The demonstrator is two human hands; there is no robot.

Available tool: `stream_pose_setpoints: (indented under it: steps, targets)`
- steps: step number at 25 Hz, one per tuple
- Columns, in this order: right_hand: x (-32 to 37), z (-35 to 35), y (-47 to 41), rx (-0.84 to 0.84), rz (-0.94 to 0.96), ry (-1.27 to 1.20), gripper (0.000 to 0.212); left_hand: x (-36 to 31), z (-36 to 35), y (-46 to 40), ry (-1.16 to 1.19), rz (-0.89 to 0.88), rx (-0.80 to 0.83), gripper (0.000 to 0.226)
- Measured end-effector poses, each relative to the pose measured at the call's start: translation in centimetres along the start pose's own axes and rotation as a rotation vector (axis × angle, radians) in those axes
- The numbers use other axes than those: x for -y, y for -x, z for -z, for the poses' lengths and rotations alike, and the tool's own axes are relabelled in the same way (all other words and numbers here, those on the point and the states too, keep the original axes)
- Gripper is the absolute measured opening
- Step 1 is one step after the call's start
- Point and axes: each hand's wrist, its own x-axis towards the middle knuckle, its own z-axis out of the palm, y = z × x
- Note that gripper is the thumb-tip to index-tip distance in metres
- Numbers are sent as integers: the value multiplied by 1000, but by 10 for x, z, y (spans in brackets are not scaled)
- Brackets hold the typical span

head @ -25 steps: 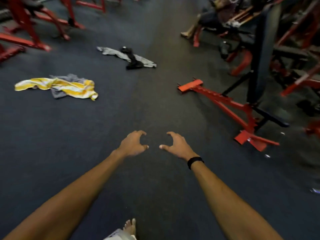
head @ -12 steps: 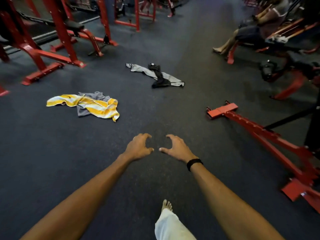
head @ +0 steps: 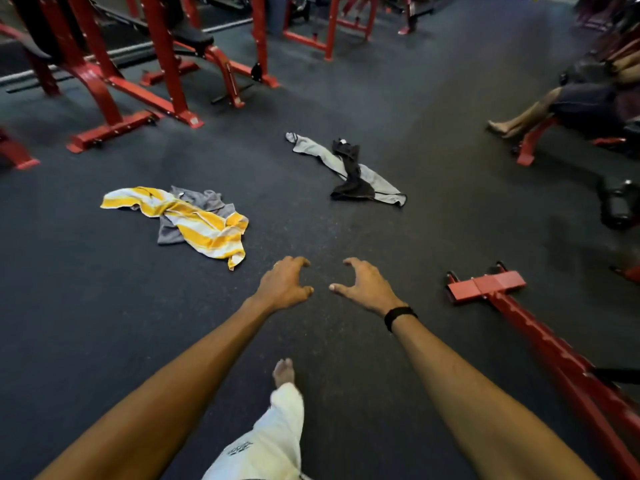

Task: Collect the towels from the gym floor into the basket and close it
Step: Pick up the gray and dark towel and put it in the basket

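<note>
Head view: both grips, left hand [head: 284, 285] & right hand [head: 366, 285], loosely spread, empty; striped towel [head: 204, 226] ahead-left, apart

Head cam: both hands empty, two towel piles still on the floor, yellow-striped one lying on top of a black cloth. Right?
Not quite. The head view shows the yellow-striped towel lying on a grey cloth, not a black one; the black cloth lies across the pale grey towel in the farther pile. The rest holds: left hand and right hand hold nothing, and both piles are on the floor.

Both arms stretched forward, left hand [head: 284, 284] and right hand [head: 367, 285] empty, fingers loosely curled
</note>
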Motion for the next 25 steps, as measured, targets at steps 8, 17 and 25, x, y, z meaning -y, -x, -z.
stream_pose_setpoints:
  steps: [8,17,25]
  targets:
    - [-36,99,-225,59,-58,51,78,-3,50,-247,-57,18,75,61]
    - [-109,184,-439,-38,-144,-19,73,-39,83,-502,-97,-28,157,61]
    - [-177,296,-664,-38,-107,-26,67,-102,129,-752,-85,17,82,46]
